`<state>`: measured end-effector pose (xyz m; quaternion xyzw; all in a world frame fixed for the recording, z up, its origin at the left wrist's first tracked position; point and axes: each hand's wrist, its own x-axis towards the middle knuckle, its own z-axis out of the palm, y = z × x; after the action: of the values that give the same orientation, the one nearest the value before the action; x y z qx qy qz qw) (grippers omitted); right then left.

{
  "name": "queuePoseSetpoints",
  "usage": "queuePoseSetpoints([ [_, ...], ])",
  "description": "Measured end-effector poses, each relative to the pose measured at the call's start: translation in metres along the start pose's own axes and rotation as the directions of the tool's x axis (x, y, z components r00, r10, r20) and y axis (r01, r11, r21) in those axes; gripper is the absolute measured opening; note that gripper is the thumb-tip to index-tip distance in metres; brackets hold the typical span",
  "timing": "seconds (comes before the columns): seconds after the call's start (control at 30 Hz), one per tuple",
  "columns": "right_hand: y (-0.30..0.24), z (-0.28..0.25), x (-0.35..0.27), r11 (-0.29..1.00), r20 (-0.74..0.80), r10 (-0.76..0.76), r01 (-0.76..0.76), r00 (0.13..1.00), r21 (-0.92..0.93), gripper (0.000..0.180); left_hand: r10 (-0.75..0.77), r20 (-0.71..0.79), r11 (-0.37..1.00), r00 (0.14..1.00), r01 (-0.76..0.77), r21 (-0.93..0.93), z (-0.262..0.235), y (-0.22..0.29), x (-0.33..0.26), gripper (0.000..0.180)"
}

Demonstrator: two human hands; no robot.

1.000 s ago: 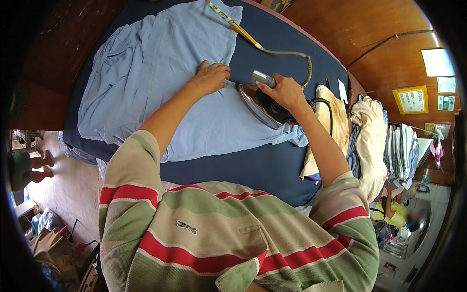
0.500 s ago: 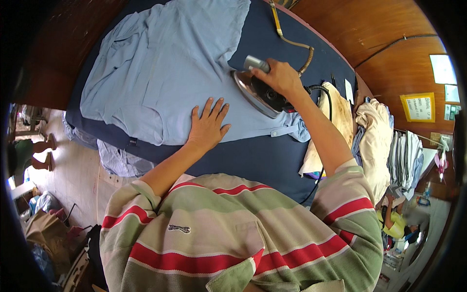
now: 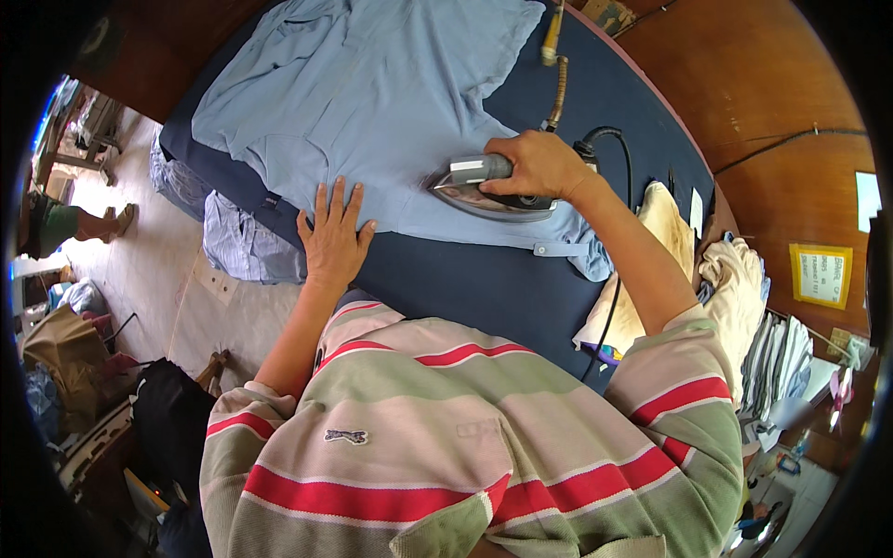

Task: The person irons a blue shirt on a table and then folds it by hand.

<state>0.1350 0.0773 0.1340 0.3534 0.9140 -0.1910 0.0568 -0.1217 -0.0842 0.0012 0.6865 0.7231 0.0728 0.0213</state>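
Note:
A light blue shirt lies spread over a dark blue padded ironing table. My right hand is wrapped round the handle of a clothes iron, whose metal soleplate rests on the shirt's sleeve part, its tip toward the left. The cuff with its button tab lies just beyond the iron's right end, near my forearm. My left hand presses flat on the shirt's near edge, fingers stretched out, left of the iron.
A brownish hose and a black cable run to the iron. Stained cream cloth and folded beige clothes lie at the right, beside hanging garments. Striped cloth hangs off the table's left side. Another person's leg shows far left.
The iron has turned, its tip now pointing more to the left, and has slid down along the sleeve. My left hand has shifted left on the shirt. The whole view has tilted slightly.

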Motion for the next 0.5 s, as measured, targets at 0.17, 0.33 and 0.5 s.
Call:
queuePoseSetpoints([
  [0.17, -0.040, 0.004, 0.013, 0.995, 0.040, -0.099, 0.100, 0.994, -0.028, 0.039, -0.060, -0.045, 0.998, 0.997, 0.060, -0.008, 0.006, -0.005, -0.004, 0.059],
  [0.33, -0.048, 0.005, 0.015, 0.996, 0.086, -0.074, 0.078, 0.994, -0.041, 0.039, -0.292, -0.205, 0.953, 0.934, 0.266, -0.146, 0.004, -0.009, 0.020, 0.037],
  [0.5, -0.036, 0.009, 0.000, 0.999, -0.037, -0.039, 0.039, 0.999, -0.015, 0.046, -0.150, -0.237, 0.975, 0.960, 0.104, -0.198, 0.009, -0.035, 0.024, 0.020],
])
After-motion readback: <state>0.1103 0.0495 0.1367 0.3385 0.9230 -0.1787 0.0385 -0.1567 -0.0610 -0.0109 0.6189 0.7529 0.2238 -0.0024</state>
